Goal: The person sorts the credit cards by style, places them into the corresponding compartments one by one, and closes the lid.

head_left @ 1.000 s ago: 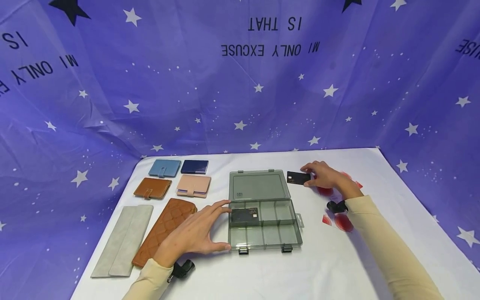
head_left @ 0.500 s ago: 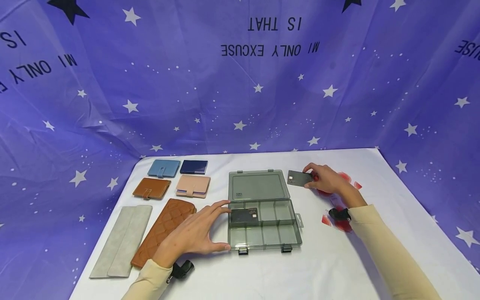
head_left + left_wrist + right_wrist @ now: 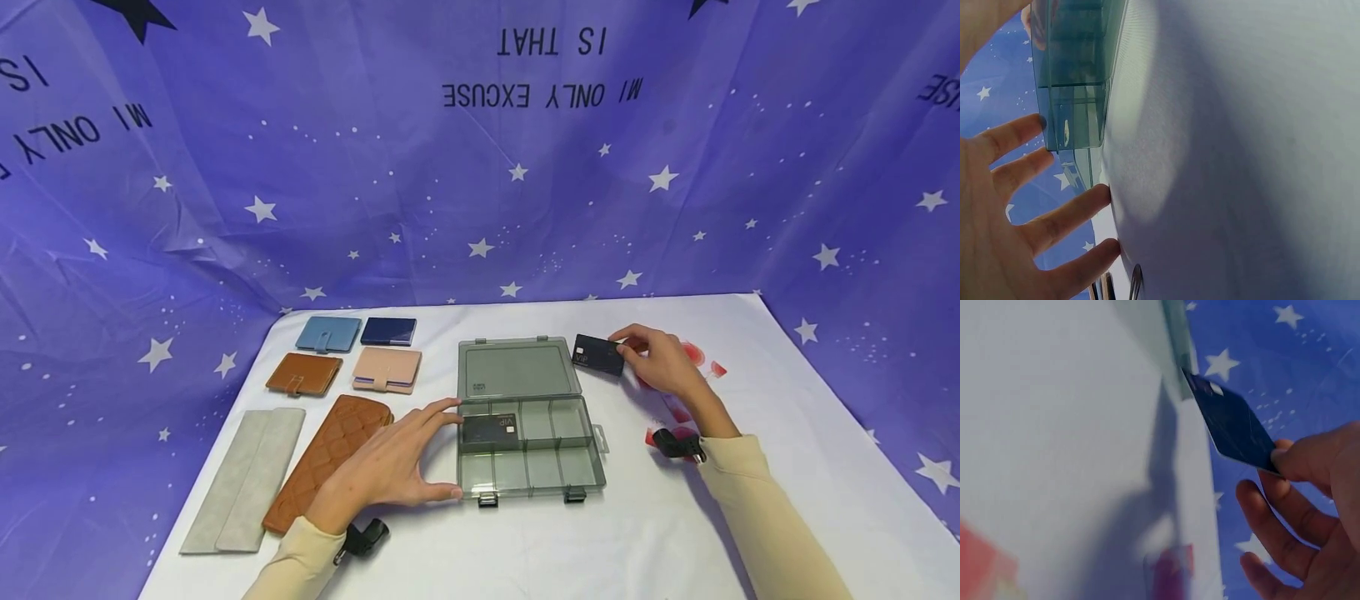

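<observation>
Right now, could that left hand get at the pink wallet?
Probably yes. The left hand is spread at the edge of the open box, apparently gripping nothing, and the pink wallet lies just beyond it, with nothing on top and only white cloth between.

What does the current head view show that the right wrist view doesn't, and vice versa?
Only the head view: the left hand, grey, brown, pink and blue leather-like cases, and a black plastic card over compartments of the translucent grey-green plastic box.

Only the right wrist view: the inner side of the free fingers of the right hand.

Both: the right hand pinching another black plastic card, at least part of the box, red-patterned pieces, white tablecloth and purple star-patterned backdrop.
</observation>
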Demonstrator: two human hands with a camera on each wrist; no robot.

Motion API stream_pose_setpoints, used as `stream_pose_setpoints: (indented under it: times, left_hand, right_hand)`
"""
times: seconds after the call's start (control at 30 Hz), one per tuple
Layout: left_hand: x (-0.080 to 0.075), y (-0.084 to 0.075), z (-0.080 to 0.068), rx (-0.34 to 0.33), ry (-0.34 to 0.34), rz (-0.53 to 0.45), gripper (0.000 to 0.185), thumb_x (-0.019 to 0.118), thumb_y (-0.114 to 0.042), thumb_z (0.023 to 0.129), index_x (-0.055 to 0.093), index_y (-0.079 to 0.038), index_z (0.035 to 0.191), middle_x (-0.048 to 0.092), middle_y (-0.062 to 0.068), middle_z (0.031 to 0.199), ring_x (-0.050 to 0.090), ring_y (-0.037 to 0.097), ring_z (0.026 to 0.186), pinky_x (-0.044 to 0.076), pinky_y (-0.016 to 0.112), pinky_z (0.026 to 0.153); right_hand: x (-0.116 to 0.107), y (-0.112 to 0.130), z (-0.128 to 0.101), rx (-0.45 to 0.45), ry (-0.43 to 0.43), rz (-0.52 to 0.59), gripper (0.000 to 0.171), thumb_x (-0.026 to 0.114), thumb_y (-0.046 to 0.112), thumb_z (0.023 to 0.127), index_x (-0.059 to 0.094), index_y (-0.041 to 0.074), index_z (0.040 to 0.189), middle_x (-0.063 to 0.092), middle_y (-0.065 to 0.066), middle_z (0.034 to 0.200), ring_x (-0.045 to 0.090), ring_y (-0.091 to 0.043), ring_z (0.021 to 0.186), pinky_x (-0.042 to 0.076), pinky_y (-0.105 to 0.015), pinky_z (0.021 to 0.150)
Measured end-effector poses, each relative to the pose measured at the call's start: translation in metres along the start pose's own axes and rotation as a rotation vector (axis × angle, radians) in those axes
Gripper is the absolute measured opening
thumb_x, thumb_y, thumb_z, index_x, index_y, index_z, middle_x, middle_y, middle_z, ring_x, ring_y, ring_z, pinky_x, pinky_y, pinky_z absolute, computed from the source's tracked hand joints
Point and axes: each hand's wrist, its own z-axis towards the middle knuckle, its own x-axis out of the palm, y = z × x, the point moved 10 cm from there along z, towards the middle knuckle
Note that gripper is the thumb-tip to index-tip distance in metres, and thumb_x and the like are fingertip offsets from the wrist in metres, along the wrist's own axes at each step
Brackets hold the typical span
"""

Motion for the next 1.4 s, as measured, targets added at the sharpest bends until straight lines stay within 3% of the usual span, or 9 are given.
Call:
stream_pose_setpoints:
  times: [0.2,0.3,0.43,0.6,0.8,1.2,1.4]
  left_hand:
    - [0.001,0.000,0.001,0.001,-0.003,-0.006,0.095,0.082,-0.074,0.081,0.053,-0.024,0.156,0.037,-0.001,0.173,0.059,0.027,0.138,0.058,0.049,0.090]
    - [0.001,0.001,0.001,0.000,-0.004,-0.007,0.095,0.082,-0.074,0.081,0.053,-0.023,0.156,0.037,-0.002,0.173,0.058,0.027,0.139,0.058,0.050,0.092]
    - [0.001,0.002,0.002,-0.003,-0.004,-0.011,0.095,0.082,-0.074,0.081,0.053,-0.023,0.156,0.037,-0.003,0.172,0.058,0.028,0.139,0.057,0.052,0.093]
    - [0.001,0.003,0.003,-0.005,0.001,-0.013,0.094,0.081,-0.073,0.082,0.052,-0.024,0.156,0.035,-0.006,0.173,0.058,0.027,0.138,0.056,0.051,0.096]
    - [0.001,0.003,0.002,-0.006,0.005,-0.011,0.093,0.081,-0.073,0.082,0.053,-0.024,0.155,0.036,-0.004,0.173,0.058,0.026,0.139,0.056,0.051,0.098]
    - [0.002,0.004,0.000,-0.014,0.009,-0.021,0.093,0.081,-0.073,0.082,0.051,-0.025,0.156,0.035,-0.006,0.173,0.057,0.025,0.140,0.056,0.051,0.098]
    - [0.002,0.005,0.000,-0.017,0.015,-0.022,0.092,0.081,-0.074,0.082,0.051,-0.027,0.157,0.035,-0.005,0.174,0.056,0.025,0.142,0.056,0.051,0.098]
  right_hand:
    - [-0.008,0.025,-0.011,-0.004,-0.143,-0.005,0.019,0.069,0.007,0.101,0.078,0.008,0.118,0.080,-0.010,0.093,0.078,-0.034,0.090,0.049,-0.043,0.077]
    - [-0.005,0.043,-0.015,-0.026,-0.170,-0.007,0.019,0.069,0.005,0.099,0.079,0.009,0.116,0.080,-0.006,0.090,0.079,-0.033,0.090,0.047,-0.042,0.075]
    - [0.011,0.072,-0.018,-0.073,-0.108,0.033,0.018,0.072,0.006,0.100,0.079,0.010,0.116,0.078,-0.001,0.087,0.079,-0.032,0.093,0.047,-0.038,0.074]
    - [0.032,0.114,-0.026,-0.161,-0.037,0.055,0.018,0.075,0.005,0.099,0.079,0.010,0.115,0.078,0.001,0.091,0.079,-0.028,0.091,0.055,-0.041,0.074]
    - [0.052,0.144,-0.039,-0.210,0.010,0.084,0.018,0.076,0.006,0.099,0.078,0.013,0.116,0.079,0.004,0.097,0.076,-0.016,0.087,0.061,-0.042,0.078]
    - [0.097,0.157,-0.054,-0.215,0.157,0.055,0.013,0.079,0.010,0.099,0.075,0.017,0.109,0.077,0.011,0.093,0.073,-0.007,0.085,0.059,-0.032,0.077]
    - [0.109,0.162,-0.058,-0.272,0.212,0.006,0.019,0.076,0.011,0.101,0.077,0.015,0.119,0.079,0.006,0.100,0.074,-0.009,0.089,0.060,-0.033,0.078]
